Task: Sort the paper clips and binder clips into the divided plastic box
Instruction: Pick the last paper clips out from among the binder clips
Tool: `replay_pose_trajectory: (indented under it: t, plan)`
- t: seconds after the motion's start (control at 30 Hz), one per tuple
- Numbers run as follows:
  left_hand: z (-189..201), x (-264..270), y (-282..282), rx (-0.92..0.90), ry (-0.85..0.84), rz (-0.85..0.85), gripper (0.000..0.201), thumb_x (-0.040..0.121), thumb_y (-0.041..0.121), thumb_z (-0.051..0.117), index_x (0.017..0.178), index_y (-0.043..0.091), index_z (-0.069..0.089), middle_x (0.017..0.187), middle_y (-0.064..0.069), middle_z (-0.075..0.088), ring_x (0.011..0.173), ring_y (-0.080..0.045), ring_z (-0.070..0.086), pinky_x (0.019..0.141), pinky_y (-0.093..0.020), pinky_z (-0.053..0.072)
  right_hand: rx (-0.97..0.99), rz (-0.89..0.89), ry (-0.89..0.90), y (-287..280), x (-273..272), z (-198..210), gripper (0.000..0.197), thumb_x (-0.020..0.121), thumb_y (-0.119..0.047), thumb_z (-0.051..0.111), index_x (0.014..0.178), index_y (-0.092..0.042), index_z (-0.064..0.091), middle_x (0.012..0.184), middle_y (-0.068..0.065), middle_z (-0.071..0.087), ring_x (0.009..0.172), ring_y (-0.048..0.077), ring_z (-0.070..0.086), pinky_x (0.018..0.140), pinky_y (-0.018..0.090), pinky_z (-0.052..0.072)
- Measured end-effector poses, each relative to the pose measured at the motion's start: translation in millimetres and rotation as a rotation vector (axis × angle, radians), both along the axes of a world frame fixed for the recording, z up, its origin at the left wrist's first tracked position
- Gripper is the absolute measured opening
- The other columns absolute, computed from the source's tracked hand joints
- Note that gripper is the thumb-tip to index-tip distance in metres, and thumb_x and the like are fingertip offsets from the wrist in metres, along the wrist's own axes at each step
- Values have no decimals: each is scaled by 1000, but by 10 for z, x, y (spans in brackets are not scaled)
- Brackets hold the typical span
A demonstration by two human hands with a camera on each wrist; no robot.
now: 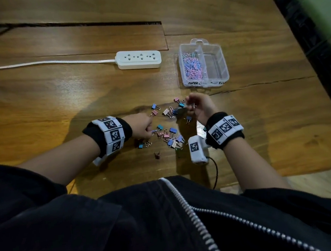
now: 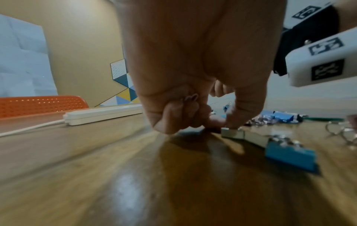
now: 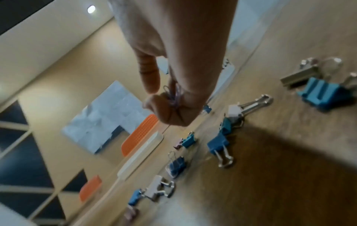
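The clear divided box (image 1: 222, 60) stands at the back right; its left compartment holds pink and blue paper clips (image 1: 192, 65), while the right ones look bare. Several coloured binder clips (image 1: 172, 130) lie scattered between my hands. My left hand (image 1: 151, 131) is down on the table, thumb and forefinger (image 2: 222, 124) pinching what looks like a thin purple paper clip (image 1: 154, 130), right beside a beige binder clip (image 2: 243, 136). Above the far side of the pile my right hand (image 1: 191, 107) is raised, fingers curled round a few purple paper clips (image 3: 173, 94).
A white power strip (image 1: 139, 59) with its cord lies left of the box. The wooden table (image 1: 58, 94) has a dark crack near the box and its edge runs along the right. Orange chair backs (image 2: 38, 105) stand beyond the far side.
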State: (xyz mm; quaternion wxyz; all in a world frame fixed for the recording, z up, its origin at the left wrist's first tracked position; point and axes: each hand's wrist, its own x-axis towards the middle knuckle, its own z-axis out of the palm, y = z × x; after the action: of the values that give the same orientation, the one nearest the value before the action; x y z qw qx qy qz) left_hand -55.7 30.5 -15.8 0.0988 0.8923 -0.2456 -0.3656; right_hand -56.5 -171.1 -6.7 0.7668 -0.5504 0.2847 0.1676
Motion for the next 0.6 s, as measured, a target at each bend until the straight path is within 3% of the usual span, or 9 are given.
replay_pose_trajectory:
  t: [0.1,0.17,0.23,0.3,0.37,0.5,0.6]
  plan:
    - [-5,-30,-15,-55,-12,100,28,92,23,47,65,23,38,83,-3,50,72,-15,45,64,-22,41,-376,226,39,121,74,16,24,92,-12,46,68,-14,52,66,-2,44,41,2,41,33,12,31]
    - [10,-21,-9,-213,84,314,29,93,22,44,65,21,39,74,0,47,62,-12,42,56,-19,37,-644,349,-4,203,91,23,19,91,-15,52,72,-15,53,72,-3,51,64,7,52,49,14,43]
    - [50,7,19,-399,219,556,29,93,15,43,64,17,43,67,2,44,54,-8,41,52,-18,35,-863,453,-66,267,96,11,9,88,-19,57,89,-11,60,87,-1,56,86,14,54,73,23,48]
    - [90,36,62,-559,401,758,25,90,6,41,65,11,46,63,-1,48,42,-5,42,43,-17,35,-1048,561,-91,311,111,-16,23,86,-22,60,103,-6,61,95,2,56,92,15,52,79,26,44]
    - [121,46,93,-613,510,884,20,86,2,40,67,6,47,59,-2,50,34,-4,40,35,-15,33,-1149,619,-102,353,128,-14,23,85,-21,61,102,-5,62,100,6,62,96,18,57,81,27,47]
    - [117,48,94,-587,551,927,21,83,-4,40,66,8,43,62,-4,47,41,-8,39,33,-14,32,-1371,769,-111,439,109,3,20,88,-15,54,104,-6,62,107,12,64,99,26,60,83,34,51]
    - [96,51,93,-549,534,901,21,83,-7,40,71,10,45,65,-5,48,45,-11,38,33,-15,32,-1406,856,-104,434,62,2,20,89,-12,53,106,-5,60,106,11,62,100,26,59,82,33,48]
